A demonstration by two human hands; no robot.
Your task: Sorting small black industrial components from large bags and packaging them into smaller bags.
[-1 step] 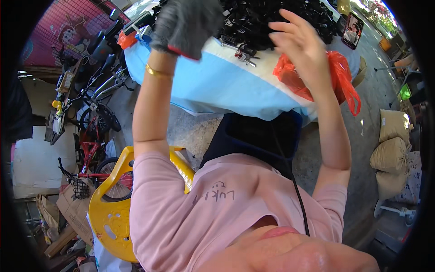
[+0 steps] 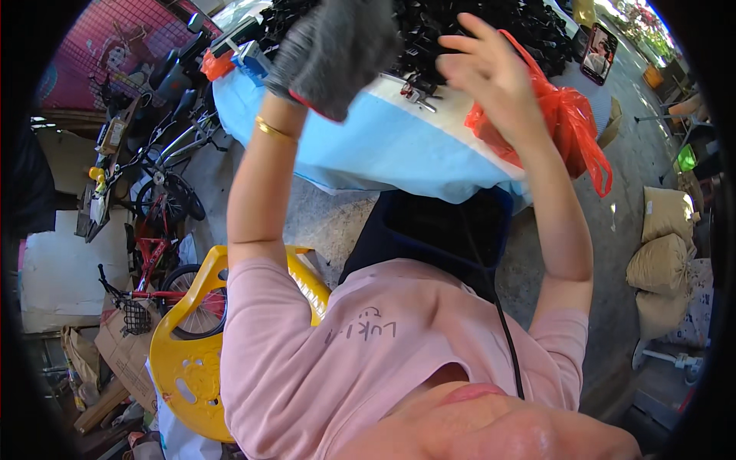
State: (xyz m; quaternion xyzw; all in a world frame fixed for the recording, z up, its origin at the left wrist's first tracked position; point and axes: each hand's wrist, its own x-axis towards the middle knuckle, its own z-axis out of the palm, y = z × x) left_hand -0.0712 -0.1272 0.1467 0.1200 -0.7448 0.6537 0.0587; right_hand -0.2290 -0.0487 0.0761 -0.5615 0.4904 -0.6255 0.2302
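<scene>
My left hand (image 2: 337, 60), in a grey knitted glove with a red cuff edge, hovers over the near left part of a heap of small black pieces (image 2: 537, 32). Its fingers are smeared and partly past the upper edge, so their pose is unclear. Bare, my right hand (image 2: 494, 88) is held above the heap's near right side, fingers stretched and apart, with nothing visible in them. Behind and beside its wrist lies a red plastic bag (image 2: 569, 121). Between the hands, small metal parts (image 2: 418, 92) rest at the heap's near edge.
A blue and white cloth (image 2: 368, 146) covers the table. A phone (image 2: 598, 54) stands at the right; a blue object (image 2: 250, 61) sits at the left. Below the table edge is a dark blue-rimmed tub (image 2: 452, 230). A yellow chair (image 2: 184, 353) and bicycles (image 2: 161, 195) are at left, sacks (image 2: 659, 261) at right.
My left hand has moved a little right and nearer. My right hand has shifted slightly left, and more of the red bag shows, rising behind it.
</scene>
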